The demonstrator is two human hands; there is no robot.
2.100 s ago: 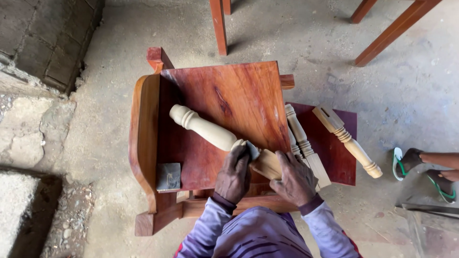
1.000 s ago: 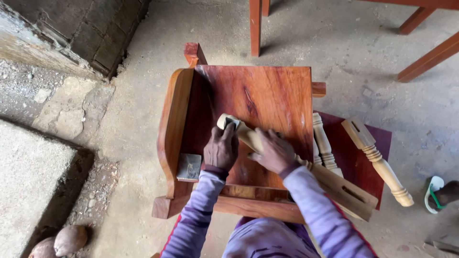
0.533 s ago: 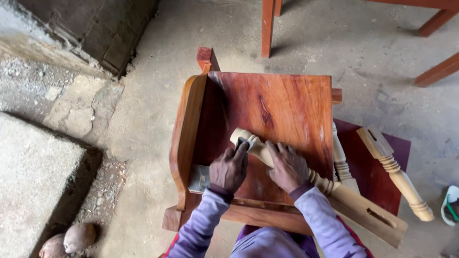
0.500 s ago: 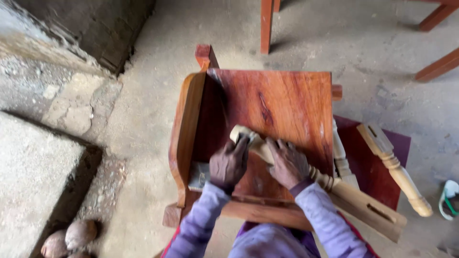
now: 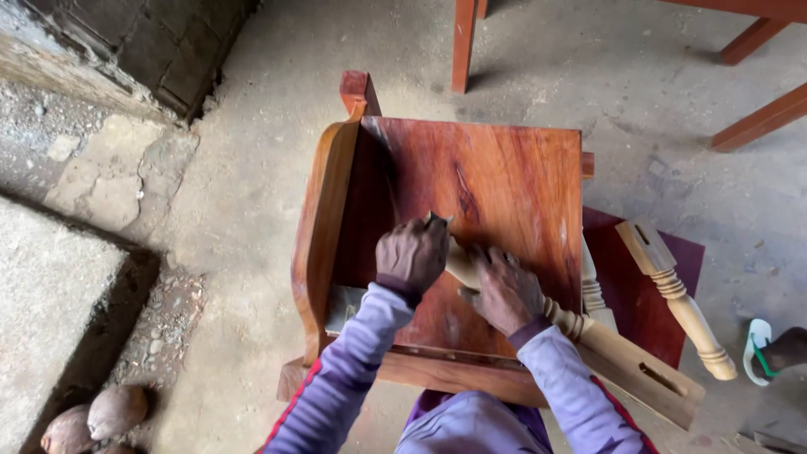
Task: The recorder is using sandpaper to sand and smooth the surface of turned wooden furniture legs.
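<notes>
A pale turned wooden leg lies slanted across a reddish-brown varnished wooden piece that stands on the concrete floor. My left hand is closed over the leg's upper end, with what looks like a folded scrap of sandpaper poking out past the knuckles. My right hand grips the leg lower down, just above its ringed turnings. The leg's square mortised end sticks out past the piece's front right corner. Both arms wear purple sleeves.
Two more turned legs lie on a dark red board to the right. Red furniture legs stand at the back. Someone's foot in a green sandal is at the right edge. Brick wall and rubble lie left; round brown objects bottom left.
My left hand has slid up the leg towards its far end, away from me. My right hand stays gripping the leg. The view has shifted slightly.
</notes>
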